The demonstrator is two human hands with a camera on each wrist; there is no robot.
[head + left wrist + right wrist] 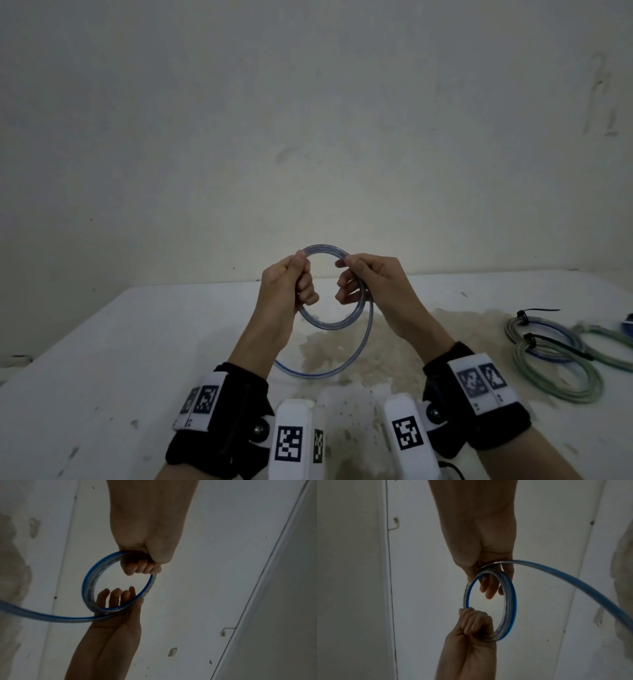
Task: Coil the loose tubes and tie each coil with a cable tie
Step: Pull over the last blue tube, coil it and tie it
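Observation:
A clear tube with a blue stripe is wound into a small coil [329, 327] held upright above the white table [137, 342]. My left hand [287, 284] grips the coil's left side in a fist, as the left wrist view [140, 566] also shows. My right hand [370, 277] pinches the right side between thumb and fingers, which pass through the coil [510, 601]. The loose tail [368, 332] leaves the right hand, hangs down and curves left under my left forearm.
Two tied coils lie at the right of the table, a blue-striped one [513, 335] and a greenish one [596, 380], each with a black cable tie [534, 311]. Another greenish tube [609, 334] runs off the right edge. A brownish stain [359, 342] marks the table under my hands.

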